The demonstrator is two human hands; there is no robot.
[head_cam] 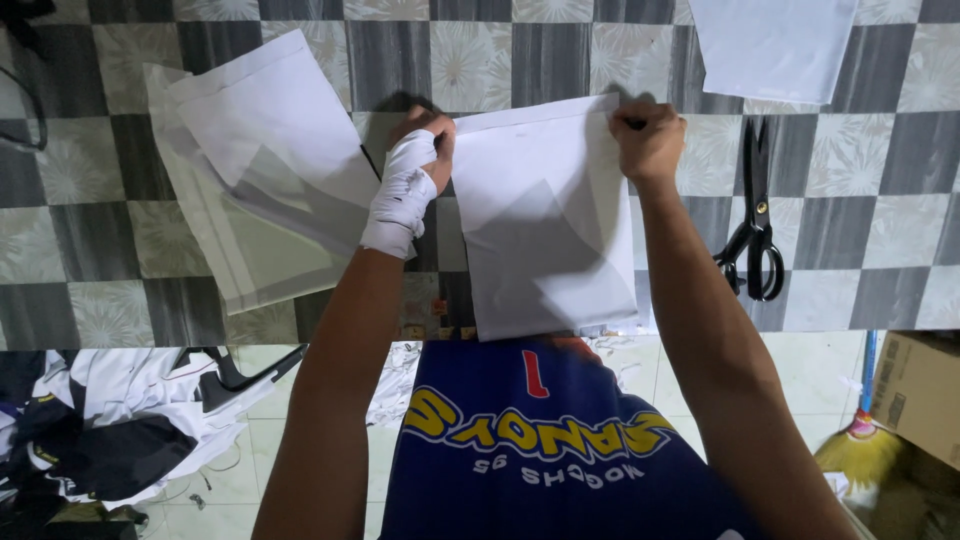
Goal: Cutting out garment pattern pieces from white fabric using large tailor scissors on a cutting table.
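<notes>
A white rectangular fabric piece point(545, 215) lies on the checkered table point(100, 250) in front of me. My left hand point(415, 165), wrapped in a white bandage, pinches the piece's top left corner. My right hand point(650, 140) grips its top right corner with fingers curled. Both forearms stretch out over the table's near edge.
A stack of white fabric pieces point(260, 170) lies to the left. Another white piece point(770, 45) sits at the top right. Black scissors point(755, 215) lie right of my right arm. Below the table: clothes pile point(110, 420), cardboard box point(915, 390), broom point(860, 445).
</notes>
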